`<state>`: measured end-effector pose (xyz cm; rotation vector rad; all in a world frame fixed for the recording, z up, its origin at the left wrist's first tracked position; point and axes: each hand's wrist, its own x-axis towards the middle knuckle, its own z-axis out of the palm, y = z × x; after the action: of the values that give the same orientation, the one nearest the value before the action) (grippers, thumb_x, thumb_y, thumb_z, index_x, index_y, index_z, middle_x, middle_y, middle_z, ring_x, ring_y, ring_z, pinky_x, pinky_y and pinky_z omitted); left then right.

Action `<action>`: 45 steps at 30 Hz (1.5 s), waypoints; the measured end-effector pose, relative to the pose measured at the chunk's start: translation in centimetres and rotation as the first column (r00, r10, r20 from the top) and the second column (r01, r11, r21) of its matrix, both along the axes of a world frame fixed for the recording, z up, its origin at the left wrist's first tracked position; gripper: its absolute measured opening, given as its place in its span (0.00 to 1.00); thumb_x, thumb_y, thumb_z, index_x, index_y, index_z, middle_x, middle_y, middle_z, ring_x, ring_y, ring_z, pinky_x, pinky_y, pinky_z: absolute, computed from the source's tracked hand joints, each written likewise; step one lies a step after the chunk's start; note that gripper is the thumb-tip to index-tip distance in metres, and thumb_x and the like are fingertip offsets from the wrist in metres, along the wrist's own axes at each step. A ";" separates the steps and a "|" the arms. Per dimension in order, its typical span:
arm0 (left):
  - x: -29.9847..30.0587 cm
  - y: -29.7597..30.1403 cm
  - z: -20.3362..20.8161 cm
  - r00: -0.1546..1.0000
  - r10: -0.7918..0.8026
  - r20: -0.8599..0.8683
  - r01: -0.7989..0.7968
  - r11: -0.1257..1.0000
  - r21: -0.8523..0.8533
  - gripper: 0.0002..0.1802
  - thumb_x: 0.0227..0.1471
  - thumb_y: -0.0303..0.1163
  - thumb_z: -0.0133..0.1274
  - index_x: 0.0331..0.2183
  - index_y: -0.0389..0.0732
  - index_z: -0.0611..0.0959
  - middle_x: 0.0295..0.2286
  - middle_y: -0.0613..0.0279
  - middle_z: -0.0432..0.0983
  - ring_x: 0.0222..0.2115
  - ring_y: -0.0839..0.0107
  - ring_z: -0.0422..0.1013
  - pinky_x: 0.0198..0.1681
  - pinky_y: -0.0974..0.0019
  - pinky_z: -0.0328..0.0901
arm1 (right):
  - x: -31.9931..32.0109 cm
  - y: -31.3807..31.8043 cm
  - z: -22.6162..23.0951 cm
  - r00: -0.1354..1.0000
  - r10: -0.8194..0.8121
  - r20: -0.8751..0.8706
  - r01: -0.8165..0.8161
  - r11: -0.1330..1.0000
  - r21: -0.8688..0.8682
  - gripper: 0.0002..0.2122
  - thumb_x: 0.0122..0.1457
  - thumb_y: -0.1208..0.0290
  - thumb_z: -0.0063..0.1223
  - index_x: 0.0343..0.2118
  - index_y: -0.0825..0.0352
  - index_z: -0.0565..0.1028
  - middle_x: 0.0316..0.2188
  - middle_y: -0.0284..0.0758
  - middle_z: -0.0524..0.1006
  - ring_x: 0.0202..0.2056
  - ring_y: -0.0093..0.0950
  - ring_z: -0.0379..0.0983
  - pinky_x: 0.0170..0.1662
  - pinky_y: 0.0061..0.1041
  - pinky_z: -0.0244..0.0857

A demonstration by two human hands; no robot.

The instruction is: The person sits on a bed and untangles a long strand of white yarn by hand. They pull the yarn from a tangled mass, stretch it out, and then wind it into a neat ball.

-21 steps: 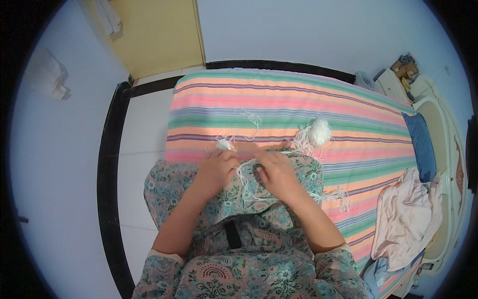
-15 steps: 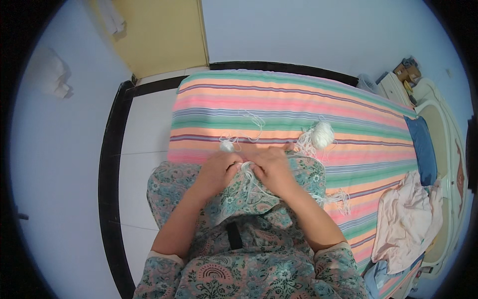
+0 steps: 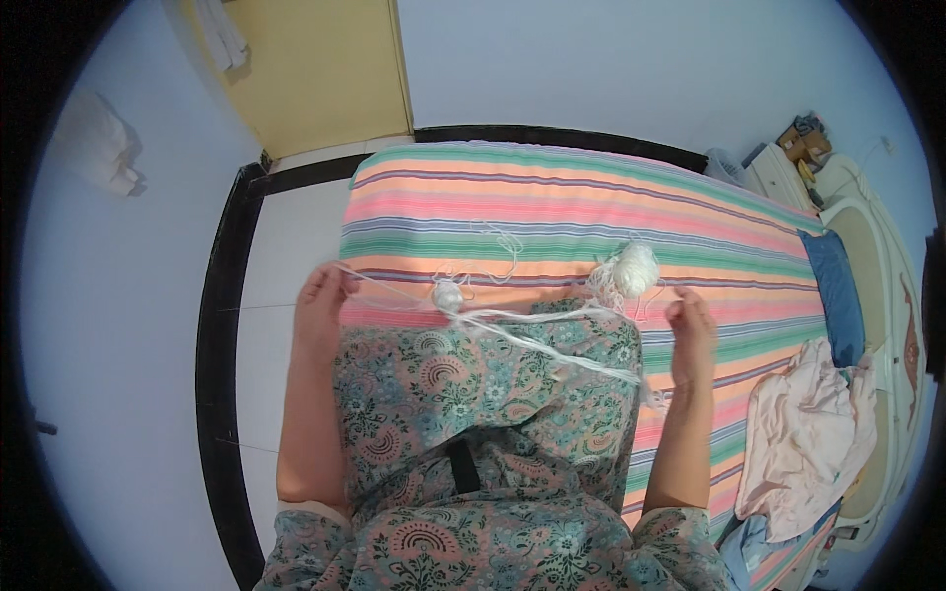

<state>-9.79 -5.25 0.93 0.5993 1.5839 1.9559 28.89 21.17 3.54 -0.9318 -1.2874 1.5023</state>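
My left hand [image 3: 325,288] is raised at the left edge of the bed, its fingers pinching a strand of white yarn. From there the strand runs to a small white yarn ball [image 3: 448,296] by my lap. Thick strands of white yarn [image 3: 554,352] stretch from that ball rightward across the patterned cloth over my lap [image 3: 434,379]. To the right, my right hand [image 3: 693,330] is held up with its fingers curled together; what lies between them is too fine to make out. A larger white yarn ball [image 3: 639,269] with loose loops sits just left of it.
A striped bedspread [image 3: 591,197] covers the bed under the yarn. Loose yarn loops [image 3: 507,246] lie beyond the small ball. Toward the headboard [image 3: 892,325] are a blue pillow [image 3: 836,295] and a crumpled pale pink garment [image 3: 803,433]. White floor tiles [image 3: 286,246] run along the left.
My hands were together at the yarn over my lap; they have since moved wide apart, left and right. The yarn strands now lie stretched across my lap instead of bunched between the hands.
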 end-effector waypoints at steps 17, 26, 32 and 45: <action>-0.1 0.8 0.6 0.990 -0.083 0.111 0.065 0.985 0.157 0.10 0.57 0.34 0.39 0.33 0.40 0.73 0.23 0.66 0.71 0.21 0.81 0.62 0.33 0.74 0.62 | -4.3 -3.0 -0.7 0.860 0.296 0.416 -0.370 0.923 0.108 0.09 0.55 0.73 0.45 0.38 0.67 0.71 0.32 0.31 0.73 0.35 0.22 0.68 0.41 0.23 0.62; 0.6 0.7 3.5 0.959 -0.277 0.062 0.249 0.926 0.285 0.10 0.57 0.35 0.39 0.33 0.40 0.72 0.21 0.66 0.69 0.14 0.83 0.55 0.31 0.73 0.62 | -19.6 -12.4 -3.2 0.684 0.376 0.625 -0.672 0.658 0.339 0.16 0.54 0.65 0.48 0.46 0.62 0.68 0.36 0.40 0.74 0.37 0.38 0.71 0.42 0.35 0.63; -1.1 -0.9 2.5 0.975 -0.129 0.180 0.057 0.931 0.359 0.09 0.57 0.34 0.39 0.33 0.41 0.72 0.27 0.64 0.73 0.16 0.83 0.56 0.27 0.75 0.62 | -19.6 -12.3 -1.5 0.678 0.589 0.439 -0.683 0.726 0.081 0.10 0.54 0.67 0.47 0.34 0.66 0.75 0.28 0.39 0.75 0.28 0.33 0.72 0.37 0.33 0.65; -2.7 -1.0 -3.7 0.891 0.190 0.413 -0.242 0.967 0.077 0.07 0.55 0.33 0.43 0.33 0.41 0.73 0.22 0.68 0.70 0.15 0.84 0.56 0.23 0.77 0.60 | -12.8 -5.6 -1.2 0.983 0.178 0.044 -0.167 0.970 -0.179 0.06 0.58 0.68 0.43 0.32 0.62 0.72 0.19 0.25 0.69 0.17 0.14 0.61 0.18 0.15 0.53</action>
<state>-12.51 -6.22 -2.80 0.0493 1.3169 2.1838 16.08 15.55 2.32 -1.0039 -1.3231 1.7575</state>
